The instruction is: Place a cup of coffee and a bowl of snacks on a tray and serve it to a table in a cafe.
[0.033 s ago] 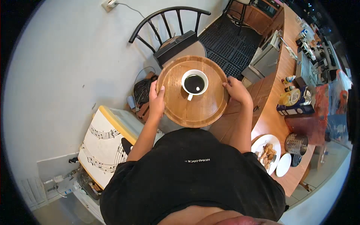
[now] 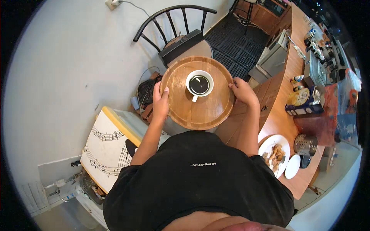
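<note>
A round wooden tray [image 2: 200, 113] with a raised rim is held level in front of my body. My left hand [image 2: 160, 102] grips its left edge, thumb on top. On the opposite edge, my right hand [image 2: 243, 92] is closed on the rim, thumb also over the top. The fingers under the tray are hidden. Standing on the tray, a little above its middle, is a white cup [image 2: 211, 82] of dark liquid [image 2: 199, 85], its handle turned toward me. Neither hand touches the cup.
Ahead stands a black chair [image 2: 167, 24] bearing a long black box [image 2: 181, 46]. Along the right runs a wooden counter [image 2: 271, 121] with a plate [image 2: 286, 144] of food and a perforated metal holder [image 2: 305, 144]. A white cabinet with music-note patterns [image 2: 101, 148] is at left, near the wall.
The bright reflection on the liquid has shifted and stretched. Both hands keep their hold on the tray, which sits almost the same.
</note>
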A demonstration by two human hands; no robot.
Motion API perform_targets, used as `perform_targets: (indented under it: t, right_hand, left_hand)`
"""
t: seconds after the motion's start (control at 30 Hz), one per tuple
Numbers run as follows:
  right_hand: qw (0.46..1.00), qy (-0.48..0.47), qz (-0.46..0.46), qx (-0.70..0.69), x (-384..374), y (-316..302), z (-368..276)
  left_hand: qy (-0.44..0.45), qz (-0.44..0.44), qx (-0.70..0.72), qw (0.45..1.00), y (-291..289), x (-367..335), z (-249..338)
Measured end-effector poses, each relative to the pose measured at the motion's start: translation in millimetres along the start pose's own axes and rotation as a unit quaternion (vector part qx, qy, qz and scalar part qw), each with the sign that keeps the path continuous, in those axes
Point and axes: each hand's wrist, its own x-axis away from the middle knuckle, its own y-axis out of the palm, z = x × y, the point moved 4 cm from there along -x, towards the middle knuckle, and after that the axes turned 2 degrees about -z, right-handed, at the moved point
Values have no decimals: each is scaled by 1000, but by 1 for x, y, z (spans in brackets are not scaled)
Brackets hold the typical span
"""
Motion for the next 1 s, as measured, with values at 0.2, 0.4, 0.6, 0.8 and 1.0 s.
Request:
perform_targets:
  t: [0.2, 0.4, 0.6, 0.8, 1.0]
  right_hand:
    - [996, -35, 82, -27, 50, 53, -5]
    - [988, -18, 126, -92, 119, 90, -11]
    - [981, -47, 154, -104, 164, 111, 9]
    - [973, -85, 171, -130, 195, 119, 31]
    - [973, -116, 143, -141, 235, 117, 57]
  left_hand:
    - [13, -6, -52, 999, -53, 45, 1]
    - [-23, -20, 24, 999, -76, 100, 3]
    - [-30, -3, 32, 999, -89, 151, -8]
    - [-19, 23, 37, 999, -88, 200, -15]
    - [-22, 64, 32, 997, -70, 272, -21]
